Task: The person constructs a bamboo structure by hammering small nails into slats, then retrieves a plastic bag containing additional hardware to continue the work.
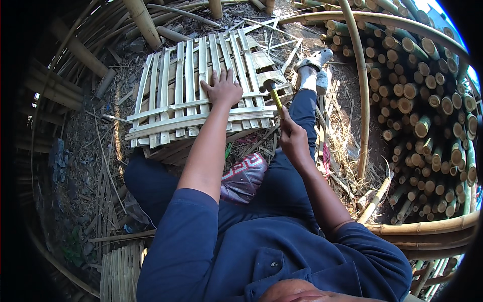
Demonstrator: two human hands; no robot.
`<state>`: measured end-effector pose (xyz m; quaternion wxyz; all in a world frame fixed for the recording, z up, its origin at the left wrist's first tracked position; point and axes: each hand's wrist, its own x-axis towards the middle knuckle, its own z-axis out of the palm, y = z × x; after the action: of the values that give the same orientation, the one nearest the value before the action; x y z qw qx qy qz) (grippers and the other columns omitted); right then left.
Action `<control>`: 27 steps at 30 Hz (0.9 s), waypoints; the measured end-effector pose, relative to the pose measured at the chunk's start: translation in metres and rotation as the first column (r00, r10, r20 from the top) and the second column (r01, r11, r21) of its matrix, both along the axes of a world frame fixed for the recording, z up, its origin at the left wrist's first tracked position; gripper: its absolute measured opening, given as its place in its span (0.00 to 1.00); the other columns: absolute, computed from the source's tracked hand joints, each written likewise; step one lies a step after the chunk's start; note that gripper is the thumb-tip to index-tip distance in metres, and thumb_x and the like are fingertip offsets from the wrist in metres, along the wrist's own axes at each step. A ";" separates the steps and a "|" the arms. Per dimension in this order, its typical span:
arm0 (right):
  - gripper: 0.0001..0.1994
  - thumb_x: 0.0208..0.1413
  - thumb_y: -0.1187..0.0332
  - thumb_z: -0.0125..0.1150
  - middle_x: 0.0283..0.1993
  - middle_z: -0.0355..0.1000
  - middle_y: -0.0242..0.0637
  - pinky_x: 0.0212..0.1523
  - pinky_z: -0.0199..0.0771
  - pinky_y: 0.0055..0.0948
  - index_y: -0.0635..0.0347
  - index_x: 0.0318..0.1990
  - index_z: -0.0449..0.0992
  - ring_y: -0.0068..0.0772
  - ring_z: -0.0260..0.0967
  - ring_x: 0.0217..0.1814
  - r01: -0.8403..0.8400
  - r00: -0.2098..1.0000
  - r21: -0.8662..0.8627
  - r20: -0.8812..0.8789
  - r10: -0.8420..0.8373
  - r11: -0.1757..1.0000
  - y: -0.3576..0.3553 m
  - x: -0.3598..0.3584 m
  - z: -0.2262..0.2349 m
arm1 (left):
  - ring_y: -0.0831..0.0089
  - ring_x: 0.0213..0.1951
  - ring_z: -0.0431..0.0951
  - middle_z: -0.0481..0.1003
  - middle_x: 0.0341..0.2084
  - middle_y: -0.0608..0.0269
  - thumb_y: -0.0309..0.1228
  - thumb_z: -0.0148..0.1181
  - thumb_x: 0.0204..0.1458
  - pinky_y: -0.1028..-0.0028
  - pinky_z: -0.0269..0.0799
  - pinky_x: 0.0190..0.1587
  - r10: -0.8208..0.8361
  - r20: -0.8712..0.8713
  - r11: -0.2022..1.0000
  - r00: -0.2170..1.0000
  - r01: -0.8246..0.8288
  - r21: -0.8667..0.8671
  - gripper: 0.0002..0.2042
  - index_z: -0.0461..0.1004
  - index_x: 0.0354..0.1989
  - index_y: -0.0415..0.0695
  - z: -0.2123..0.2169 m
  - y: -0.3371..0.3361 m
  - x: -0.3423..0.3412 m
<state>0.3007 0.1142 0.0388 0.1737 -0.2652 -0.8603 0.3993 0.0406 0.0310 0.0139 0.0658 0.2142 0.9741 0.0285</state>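
A panel of pale split-bamboo slats (189, 75) lies in front of me, its long slats crossed by strips along the near edge. It rests on more wooden or bamboo pieces, mostly hidden beneath it. My left hand (223, 89) is laid on the slats right of the middle, fingers spread, holding nothing. Beside the panel's right edge, my right hand (293, 137) is wrapped round the handle of a claw hammer (275, 97) with a yellow and dark handle. The hammer's head is raised near the panel's right side.
Cut bamboo poles (422, 126) are stacked at the right, behind a bent upright pole (363, 100). A dark red printed packet (245, 178) lies between my legs. Another bundle of slats (121, 274) sits at lower left. Bamboo scraps (342, 151) litter the ground.
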 end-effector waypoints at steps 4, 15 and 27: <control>0.26 0.69 0.72 0.52 0.39 0.77 0.62 0.44 0.75 0.46 0.53 0.74 0.67 0.61 0.79 0.43 -0.015 0.999 0.016 0.048 0.014 1.000 0.006 0.000 -0.003 | 0.63 0.83 0.40 0.43 0.83 0.74 0.44 0.34 0.69 0.35 0.33 0.78 -0.010 0.016 1.000 1.000 0.010 0.004 0.32 0.43 0.83 0.61 0.004 0.005 0.003; 0.32 0.66 0.78 0.53 0.34 0.78 0.58 0.36 0.74 0.38 0.50 0.78 0.60 0.49 0.78 0.31 0.051 0.980 0.176 -0.197 -0.015 0.983 0.016 -0.009 0.046 | 0.60 0.83 0.36 0.41 0.83 0.72 0.45 0.37 0.69 0.32 0.27 0.77 -0.004 0.048 1.000 0.999 0.003 0.027 0.33 0.43 0.83 0.61 -0.001 0.001 -0.003; 0.27 0.69 0.71 0.54 0.33 0.74 0.61 0.37 0.73 0.41 0.46 0.75 0.66 0.54 0.77 0.32 0.008 0.999 0.106 -0.036 -0.005 0.994 0.015 -0.003 0.003 | 0.64 0.83 0.39 0.41 0.83 0.75 0.44 0.33 0.69 0.36 0.32 0.79 0.010 0.013 1.000 1.000 -0.010 -0.003 0.33 0.42 0.83 0.62 -0.003 0.003 -0.003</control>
<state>0.2977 0.1294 0.0421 0.2042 -0.2513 -0.8762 0.3569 0.0379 0.0336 0.0104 0.0724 0.2091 0.9748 0.0287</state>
